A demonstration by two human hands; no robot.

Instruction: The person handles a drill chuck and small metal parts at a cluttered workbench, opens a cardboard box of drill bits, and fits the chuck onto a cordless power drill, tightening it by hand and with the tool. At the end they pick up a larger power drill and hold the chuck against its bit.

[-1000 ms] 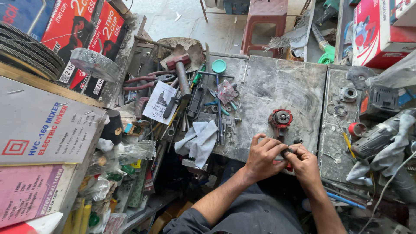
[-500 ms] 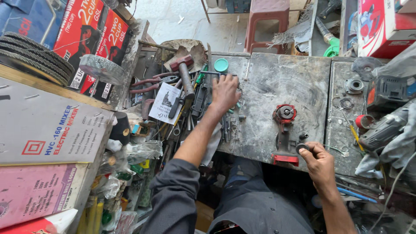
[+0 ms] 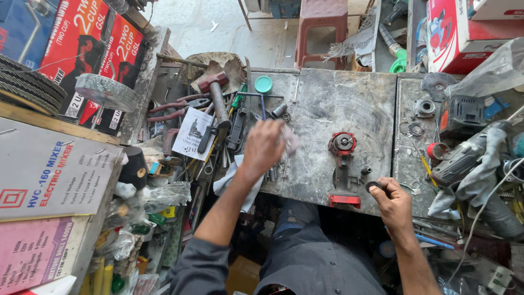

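My left hand [image 3: 264, 146] hovers over the left part of the grey metal workbench [image 3: 349, 104], its fingers closed on a small pale cloth [image 3: 290, 141]; the hand is blurred. Below it lie several small metal parts [image 3: 273, 173] and a white rag [image 3: 233, 180]. My right hand [image 3: 394, 203] rests at the bench's front edge and pinches a small dark ring [image 3: 374, 186]. Between the hands stands a red and black power tool body [image 3: 343, 164], upright on the bench, with its round top facing up.
A hammer [image 3: 217, 97], pliers, screwdrivers and a green round lid [image 3: 263, 84] crowd the bench's left side. Another grey power tool [image 3: 464, 158] and loose discs lie right. Cardboard boxes [image 3: 52, 175] stack at the left, a red stool [image 3: 321, 27] stands beyond the bench.
My left hand left my right hand, reached to the tool pile at the left, and now lifts a pale cloth. The red tool came to stand on the bench.
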